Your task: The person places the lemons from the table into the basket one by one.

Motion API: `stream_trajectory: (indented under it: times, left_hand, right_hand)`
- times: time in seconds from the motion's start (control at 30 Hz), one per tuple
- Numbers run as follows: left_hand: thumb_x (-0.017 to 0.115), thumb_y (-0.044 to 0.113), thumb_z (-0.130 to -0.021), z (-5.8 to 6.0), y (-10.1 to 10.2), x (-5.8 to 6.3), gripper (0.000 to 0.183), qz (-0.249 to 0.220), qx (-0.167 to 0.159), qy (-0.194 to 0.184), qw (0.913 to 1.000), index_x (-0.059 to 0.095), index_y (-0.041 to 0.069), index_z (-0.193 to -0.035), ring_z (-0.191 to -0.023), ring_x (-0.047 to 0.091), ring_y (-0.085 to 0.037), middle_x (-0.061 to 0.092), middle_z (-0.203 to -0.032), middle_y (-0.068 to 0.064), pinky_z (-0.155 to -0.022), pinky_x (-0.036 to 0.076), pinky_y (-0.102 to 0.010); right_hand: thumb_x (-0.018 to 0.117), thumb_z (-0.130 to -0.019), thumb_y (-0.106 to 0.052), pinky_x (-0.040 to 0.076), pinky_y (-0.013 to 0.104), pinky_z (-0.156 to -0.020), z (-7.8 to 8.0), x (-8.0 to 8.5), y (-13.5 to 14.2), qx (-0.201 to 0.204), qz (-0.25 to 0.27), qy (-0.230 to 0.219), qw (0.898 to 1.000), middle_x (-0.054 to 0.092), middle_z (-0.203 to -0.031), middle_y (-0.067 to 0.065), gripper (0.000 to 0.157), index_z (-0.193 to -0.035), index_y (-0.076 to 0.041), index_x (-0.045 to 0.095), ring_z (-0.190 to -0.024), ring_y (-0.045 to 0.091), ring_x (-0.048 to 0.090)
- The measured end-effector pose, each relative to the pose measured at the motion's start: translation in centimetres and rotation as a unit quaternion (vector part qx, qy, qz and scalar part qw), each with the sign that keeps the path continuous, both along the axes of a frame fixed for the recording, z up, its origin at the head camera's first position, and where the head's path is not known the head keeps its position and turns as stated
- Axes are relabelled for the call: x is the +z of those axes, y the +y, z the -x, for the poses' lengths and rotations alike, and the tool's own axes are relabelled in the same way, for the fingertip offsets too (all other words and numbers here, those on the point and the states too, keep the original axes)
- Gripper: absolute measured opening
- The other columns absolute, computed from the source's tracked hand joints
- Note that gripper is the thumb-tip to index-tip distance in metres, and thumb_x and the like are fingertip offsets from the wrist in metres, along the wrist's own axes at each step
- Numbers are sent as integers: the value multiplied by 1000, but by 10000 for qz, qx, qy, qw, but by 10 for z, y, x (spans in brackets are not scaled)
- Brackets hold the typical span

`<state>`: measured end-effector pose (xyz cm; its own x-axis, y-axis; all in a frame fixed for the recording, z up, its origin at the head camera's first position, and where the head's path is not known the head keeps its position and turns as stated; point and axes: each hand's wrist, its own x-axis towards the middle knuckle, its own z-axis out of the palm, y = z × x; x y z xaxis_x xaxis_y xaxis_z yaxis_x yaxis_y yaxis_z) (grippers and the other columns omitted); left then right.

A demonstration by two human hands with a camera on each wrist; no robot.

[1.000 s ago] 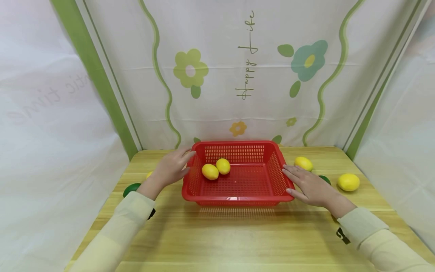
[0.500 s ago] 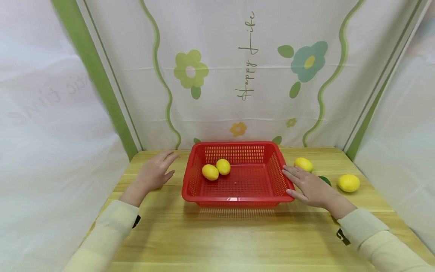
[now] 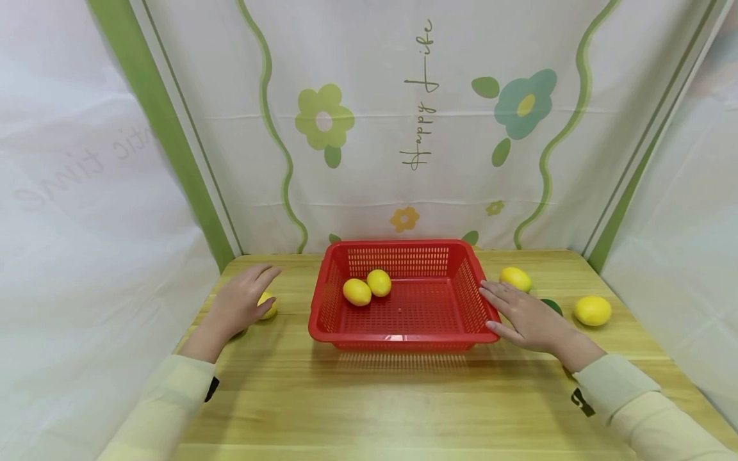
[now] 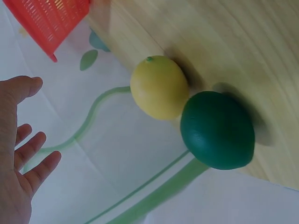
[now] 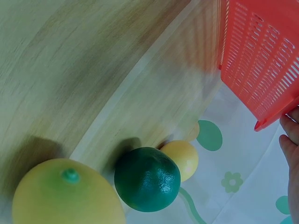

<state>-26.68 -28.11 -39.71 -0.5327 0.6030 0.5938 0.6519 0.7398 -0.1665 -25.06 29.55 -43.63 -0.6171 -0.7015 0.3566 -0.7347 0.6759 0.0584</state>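
My left hand (image 3: pixel 237 303) hovers over the table's left side, fingers loosely bent and holding nothing. A lemon (image 3: pixel 268 308) shows partly behind its thumb. In the left wrist view, that lemon (image 4: pixel 160 87) lies beside a dark green lime (image 4: pixel 217 130), both apart from the fingers. My right hand (image 3: pixel 527 315) rests with straight fingers on the right rim of a red plastic basket (image 3: pixel 403 337). Two lemons (image 3: pixel 357 292) sit together in the basket's left half. In the right wrist view, the right fingertips (image 5: pixel 290 126) meet the basket's edge.
On the right stand a lemon (image 3: pixel 515 279) near the basket, another lemon (image 3: pixel 592 310) farther out, and a dark green lime (image 3: pixel 551 305) partly behind the right hand. A printed white curtain (image 3: pixel 369 179) closes off the back of the wooden table (image 3: pixel 369 410).
My left hand has left the basket's left side and moved left, toward the lemon and lime there. My right hand and the basket have stayed in place.
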Motion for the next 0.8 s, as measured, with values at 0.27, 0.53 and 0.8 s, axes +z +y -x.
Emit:
stream_trajectory:
  times: [0.27, 0.53, 0.8]
  left_hand:
    - [88, 7, -64, -9, -20, -10, 64, 40, 297, -91, 9995, 59, -7, -120, -97, 61, -42, 60, -112, -27, -77, 54, -52]
    - [87, 6, -62, -18, -38, -21, 64, -20, 551, -160, 9983, 59, -7, -119, -96, 61, -43, 60, -111, -27, -76, 53, -53]
    - [89, 6, -62, -25, -53, -29, 66, 4, 835, -217, 9963, 59, -5, -119, -95, 61, -42, 60, -111, -27, -68, 55, -50]
  right_hand:
    - [60, -95, -37, 40, 52, -102, -2, 3, -2, -10, 8, -35, 10000, 46, -143, 22, 62, -138, 6, 49, -129, 43, 43]
    - [61, -94, -36, 42, 56, -98, -2, 3, -3, 18, 40, -29, 10000, 47, -142, 23, 62, -137, 7, 49, -128, 43, 44]
    - [61, -95, -37, 42, 56, -99, -2, 3, -2, -2, 26, -25, 10000, 46, -142, 23, 62, -137, 7, 49, -129, 43, 44]
